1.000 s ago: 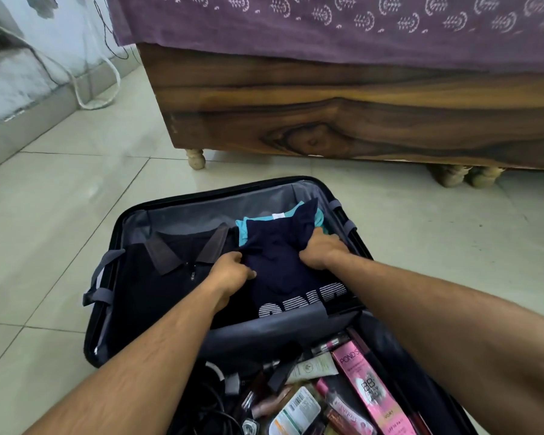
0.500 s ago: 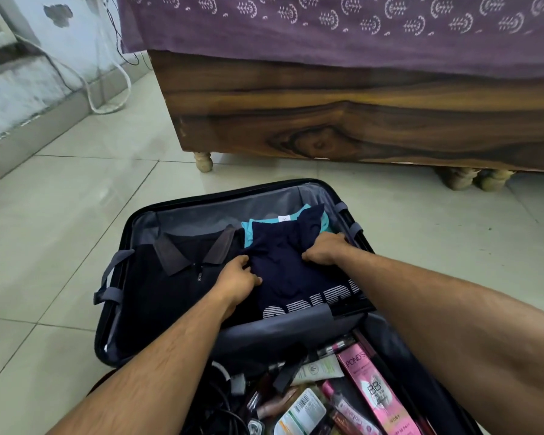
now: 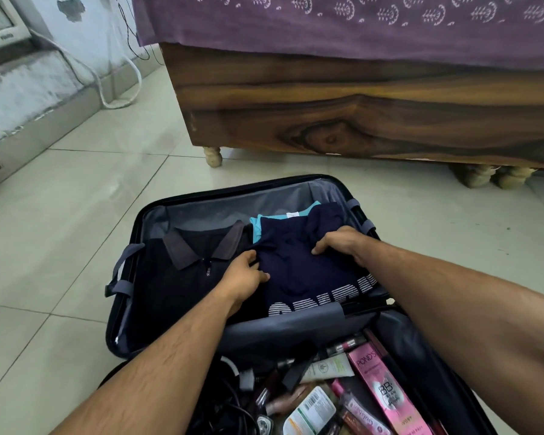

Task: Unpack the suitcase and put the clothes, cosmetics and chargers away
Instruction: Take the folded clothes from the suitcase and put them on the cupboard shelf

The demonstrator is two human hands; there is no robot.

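An open black suitcase (image 3: 324,189) lies on the tiled floor. In its far half a folded navy T-shirt (image 3: 299,271) with white lettering lies on a teal garment (image 3: 255,226), beside a black polo shirt (image 3: 176,277) with a grey collar. My left hand (image 3: 244,277) grips the navy shirt's left edge. My right hand (image 3: 339,243) grips its right side, fingers curled into the cloth. The near half holds cosmetics, among them a pink Pond's box (image 3: 382,390) and tubes, with black charger cables (image 3: 233,406) at the left.
A wooden bed frame (image 3: 358,120) with a purple printed sheet (image 3: 343,23) stands just beyond the suitcase. White cable (image 3: 120,76) loops along the left wall beside a grey appliance (image 3: 0,26). Pale floor tiles (image 3: 60,230) surround the suitcase.
Both hands stay clamped on the navy shirt, shifting slightly and bunching the cloth. The view has drifted left, showing more of the wall and the appliance.
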